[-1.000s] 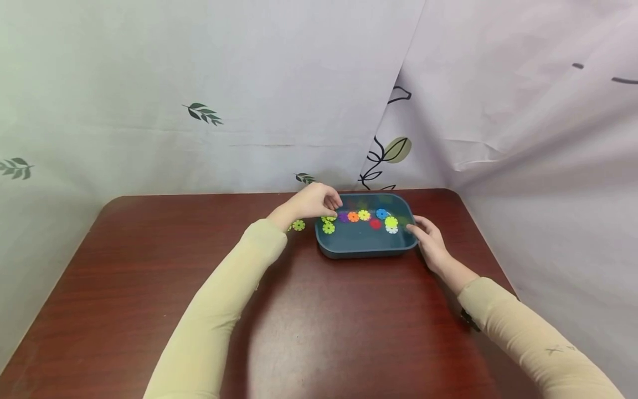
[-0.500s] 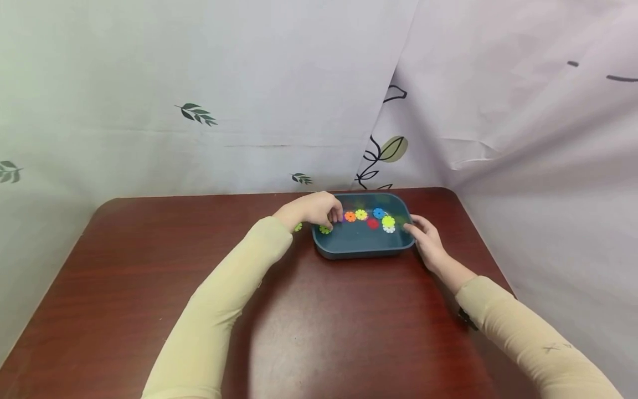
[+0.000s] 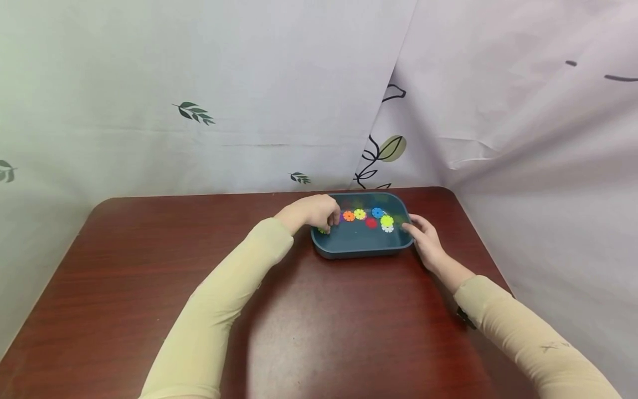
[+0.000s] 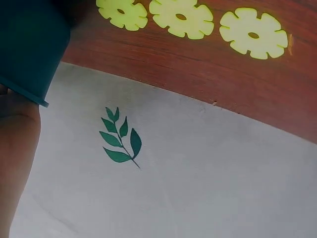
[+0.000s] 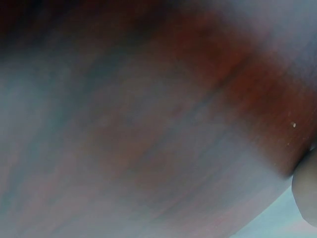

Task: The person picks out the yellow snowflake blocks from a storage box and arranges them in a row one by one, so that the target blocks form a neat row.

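My left hand (image 3: pixel 315 211) reaches over the left rim of a dark blue-green tray (image 3: pixel 361 244), with bent fingers pointing down inside. A yellow-green flower-shaped plastic disc (image 3: pixel 323 230) lies beside the fingertips, partly covered; whether the fingers pinch a disc is hidden. At the tray's right end my right hand (image 3: pixel 427 241) grips the rim, thumb over the inside. Orange (image 3: pixel 348 216), yellow (image 3: pixel 360 214), blue (image 3: pixel 377 213), red (image 3: pixel 371 223) and white (image 3: pixel 387 228) discs lie in the tray. The left wrist view catches the tray's outer wall (image 4: pixel 34 44) and part of the hand.
Three yellow-green discs (image 4: pixel 181 17) lie in a row on the table beside the tray; in the head view my left arm hides them. The brown wooden table (image 3: pixel 319 332) meets a pale, leaf-printed cloth (image 3: pixel 259 111) behind. The right wrist view is mostly blurred.
My left hand has lowered from above the tray's left end down into it, covering most of the yellow-green discs there. My right hand stays at the rim. The head view has shifted slightly.
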A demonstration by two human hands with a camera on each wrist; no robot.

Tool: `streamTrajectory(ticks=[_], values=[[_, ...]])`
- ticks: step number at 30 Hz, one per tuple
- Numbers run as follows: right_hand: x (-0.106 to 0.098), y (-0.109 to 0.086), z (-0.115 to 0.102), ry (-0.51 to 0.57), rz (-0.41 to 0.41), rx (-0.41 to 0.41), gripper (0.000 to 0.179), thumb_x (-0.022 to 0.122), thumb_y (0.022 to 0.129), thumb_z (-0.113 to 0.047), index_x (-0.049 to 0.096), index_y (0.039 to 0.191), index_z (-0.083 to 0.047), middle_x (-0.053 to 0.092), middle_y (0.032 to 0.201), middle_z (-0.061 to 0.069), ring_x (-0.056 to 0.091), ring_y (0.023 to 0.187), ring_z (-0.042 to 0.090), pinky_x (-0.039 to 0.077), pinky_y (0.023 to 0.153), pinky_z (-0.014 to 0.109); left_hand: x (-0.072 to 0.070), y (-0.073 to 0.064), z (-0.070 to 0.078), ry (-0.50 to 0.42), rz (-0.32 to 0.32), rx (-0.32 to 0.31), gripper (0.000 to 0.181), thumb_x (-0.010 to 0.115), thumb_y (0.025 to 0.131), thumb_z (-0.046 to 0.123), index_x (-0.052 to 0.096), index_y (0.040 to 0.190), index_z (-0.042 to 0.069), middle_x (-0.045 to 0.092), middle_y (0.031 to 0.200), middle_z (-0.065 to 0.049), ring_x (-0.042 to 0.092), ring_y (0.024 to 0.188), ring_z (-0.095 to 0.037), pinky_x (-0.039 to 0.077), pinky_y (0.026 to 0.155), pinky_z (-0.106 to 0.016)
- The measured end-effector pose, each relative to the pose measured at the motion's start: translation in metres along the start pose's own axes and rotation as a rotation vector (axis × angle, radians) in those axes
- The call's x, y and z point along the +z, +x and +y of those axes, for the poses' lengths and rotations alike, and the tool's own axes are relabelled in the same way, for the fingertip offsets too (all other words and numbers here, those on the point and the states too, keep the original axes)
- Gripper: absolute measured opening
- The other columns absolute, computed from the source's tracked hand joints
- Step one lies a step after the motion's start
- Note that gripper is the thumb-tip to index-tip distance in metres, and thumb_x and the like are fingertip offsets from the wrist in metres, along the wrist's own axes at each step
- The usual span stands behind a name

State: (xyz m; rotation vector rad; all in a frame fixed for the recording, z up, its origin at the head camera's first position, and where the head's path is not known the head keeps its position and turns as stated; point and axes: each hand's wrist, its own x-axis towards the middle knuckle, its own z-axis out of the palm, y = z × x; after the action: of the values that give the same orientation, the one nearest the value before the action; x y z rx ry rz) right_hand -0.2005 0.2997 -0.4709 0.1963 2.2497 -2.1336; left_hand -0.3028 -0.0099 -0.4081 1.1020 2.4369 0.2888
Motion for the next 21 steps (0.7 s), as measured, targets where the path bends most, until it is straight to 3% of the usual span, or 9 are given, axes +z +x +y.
streamTrajectory(ticks=[8, 16, 21], values=[[0.0002, 0.0011, 0.0027, -0.008, -0.004, -0.015, 0.035, 0.059, 0.108, -0.012, 0.053, 0.138, 0.004, 0.068, 0.105, -0.013, 0.064, 0.095, 0.000, 0.055, 0.082, 0.013, 0.0020, -0.0012, -0.0007, 0.039, 0.010, 0.007, 0.019, 0.082, 0.093, 0.011, 0.078, 0.111, 0.009, 0.079, 0.111, -0.006, 0.073, 0.105, -0.020, 0.061, 0.095, -0.035], [-0.0014, -0.0001, 0.0018, -0.018, -0.002, -0.009, 0.038, 0.059, 0.108, -0.013, 0.052, 0.140, 0.006, 0.068, 0.105, -0.014, 0.064, 0.095, 0.000, 0.055, 0.082, 0.013, 0.0068, -0.0001, -0.0016, -0.060, 0.052, 0.056, 0.016, 0.079, 0.093, 0.006, 0.079, 0.109, 0.010, 0.080, 0.110, -0.005, 0.074, 0.104, -0.018, 0.061, 0.094, -0.033], [-0.0010, -0.0009, 0.0018, -0.020, -0.007, -0.002, 0.041, 0.059, 0.108, -0.014, 0.050, 0.142, 0.007, 0.068, 0.106, -0.014, 0.064, 0.095, -0.001, 0.055, 0.082, 0.013, 0.0068, -0.0023, -0.0002, -0.029, 0.068, 0.052, 0.019, 0.078, 0.094, 0.007, 0.079, 0.112, 0.010, 0.079, 0.113, -0.005, 0.072, 0.106, -0.019, 0.060, 0.098, -0.036]])
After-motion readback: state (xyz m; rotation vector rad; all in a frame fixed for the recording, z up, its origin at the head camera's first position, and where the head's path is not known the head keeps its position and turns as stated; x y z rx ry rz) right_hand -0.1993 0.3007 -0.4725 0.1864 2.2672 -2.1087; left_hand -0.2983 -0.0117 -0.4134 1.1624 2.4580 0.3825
